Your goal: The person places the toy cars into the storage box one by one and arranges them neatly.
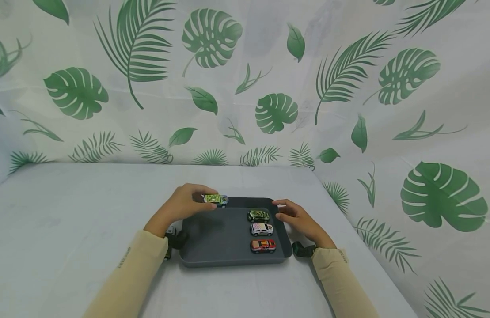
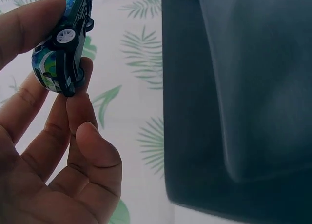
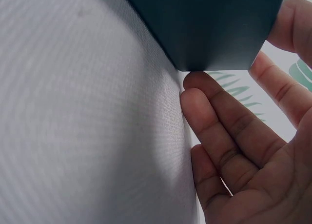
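Between thumb and fingers, my left hand (image 1: 183,205) pinches a toy car (image 1: 213,199) with a yellow-green and blue camouflage pattern. It is over the back left part of a dark grey tray (image 1: 213,243). The left wrist view shows the car's white wheel and dark underside tilted to the side. At the tray's back right corner, my right hand (image 1: 302,221) grips the rim, thumb on the right edge and fingers about the corner outside. Inside the tray's right side stand a green camouflage car (image 1: 258,216), a white car (image 1: 262,229) and a red car (image 1: 263,246) in a column.
Left of the tray, partly hidden by my left wrist and its black strap, more toy cars (image 1: 171,230) stand on the white tabletop (image 1: 70,229). A white curtain (image 1: 245,84) with green leaves hangs behind the table and along the right.
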`<state>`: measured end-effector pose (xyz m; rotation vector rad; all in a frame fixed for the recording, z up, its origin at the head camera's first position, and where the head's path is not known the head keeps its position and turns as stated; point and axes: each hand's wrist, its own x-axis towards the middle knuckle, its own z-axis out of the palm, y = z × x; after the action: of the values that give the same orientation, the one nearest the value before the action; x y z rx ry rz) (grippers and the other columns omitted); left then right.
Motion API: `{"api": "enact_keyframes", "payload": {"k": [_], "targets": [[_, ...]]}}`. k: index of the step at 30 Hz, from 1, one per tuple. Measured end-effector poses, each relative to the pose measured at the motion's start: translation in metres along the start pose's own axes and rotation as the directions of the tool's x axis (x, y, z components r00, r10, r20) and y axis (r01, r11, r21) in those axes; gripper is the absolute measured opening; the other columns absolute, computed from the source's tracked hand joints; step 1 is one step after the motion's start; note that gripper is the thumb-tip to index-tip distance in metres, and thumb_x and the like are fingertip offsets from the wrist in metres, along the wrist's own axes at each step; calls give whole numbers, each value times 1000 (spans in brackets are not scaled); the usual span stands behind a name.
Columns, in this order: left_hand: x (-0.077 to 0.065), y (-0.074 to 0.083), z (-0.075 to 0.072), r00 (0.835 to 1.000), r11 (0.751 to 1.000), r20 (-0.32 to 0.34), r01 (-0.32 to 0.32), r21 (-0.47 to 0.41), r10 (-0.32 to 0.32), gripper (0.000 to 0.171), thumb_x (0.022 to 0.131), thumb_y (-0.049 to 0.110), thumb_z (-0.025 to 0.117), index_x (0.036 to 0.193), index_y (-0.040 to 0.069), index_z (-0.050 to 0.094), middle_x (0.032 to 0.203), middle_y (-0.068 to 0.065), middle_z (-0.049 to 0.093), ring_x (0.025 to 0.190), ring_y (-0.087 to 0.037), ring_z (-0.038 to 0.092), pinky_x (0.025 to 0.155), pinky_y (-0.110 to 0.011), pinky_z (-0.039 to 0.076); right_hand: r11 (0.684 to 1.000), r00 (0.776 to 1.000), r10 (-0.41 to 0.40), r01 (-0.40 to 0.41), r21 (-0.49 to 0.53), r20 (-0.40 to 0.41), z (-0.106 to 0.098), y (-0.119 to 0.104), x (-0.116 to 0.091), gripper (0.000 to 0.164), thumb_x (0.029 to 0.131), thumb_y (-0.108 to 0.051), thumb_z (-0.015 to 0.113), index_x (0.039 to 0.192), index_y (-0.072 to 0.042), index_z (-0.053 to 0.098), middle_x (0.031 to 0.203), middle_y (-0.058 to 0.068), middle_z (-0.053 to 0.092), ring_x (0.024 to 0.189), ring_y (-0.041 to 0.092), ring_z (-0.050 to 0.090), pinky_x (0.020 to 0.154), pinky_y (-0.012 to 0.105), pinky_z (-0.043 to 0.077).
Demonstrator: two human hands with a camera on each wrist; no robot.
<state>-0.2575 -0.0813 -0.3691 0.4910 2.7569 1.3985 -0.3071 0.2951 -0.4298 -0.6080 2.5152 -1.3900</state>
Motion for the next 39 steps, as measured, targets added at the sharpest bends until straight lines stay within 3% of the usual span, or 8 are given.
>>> {"api": "enact_keyframes", "payload": {"k": [10, 16, 30, 39], "targets": [[9, -4, 14, 1000, 1000, -23, 12, -21, -12, 41, 86, 30, 80, 124, 17, 72, 125, -6, 67, 103, -22, 64, 83, -43, 54, 1000, 1000, 2, -2, 1, 2, 0, 1, -2, 43, 101, -22, 60, 142, -10, 50, 134, 22, 59, 127, 39, 53, 109, 66, 28], [14, -5, 21, 999, 999, -23, 25, -34, -26, 40, 85, 29, 81, 123, 18, 72, 120, -3, 69, 104, -22, 65, 88, -45, 53, 1000, 1000, 0, 0, -11, 3, 0, 0, -2, 43, 101, -23, 60, 142, -11, 50, 136, 21, 58, 127, 38, 53, 109, 65, 29], [26, -5, 38, 1000, 1000, -20, 1, 30, -1, 37, 83, 27, 83, 118, 17, 75, 116, -1, 71, 108, -23, 66, 94, -46, 51, 1000, 1000, -2, 2, 2, -1, 0, -1, -1, 43, 101, -21, 60, 141, -10, 51, 136, 22, 57, 128, 40, 52, 109, 66, 28], [29, -3, 46, 1000, 998, 2, 27, 57, -27, 37, 83, 27, 83, 118, 18, 75, 116, -1, 72, 108, -23, 66, 93, -46, 51, 999, 999, -33, 33, 6, 3, 0, -1, 0, 43, 101, -20, 60, 141, -8, 51, 134, 24, 58, 124, 40, 55, 104, 60, 40]]}}
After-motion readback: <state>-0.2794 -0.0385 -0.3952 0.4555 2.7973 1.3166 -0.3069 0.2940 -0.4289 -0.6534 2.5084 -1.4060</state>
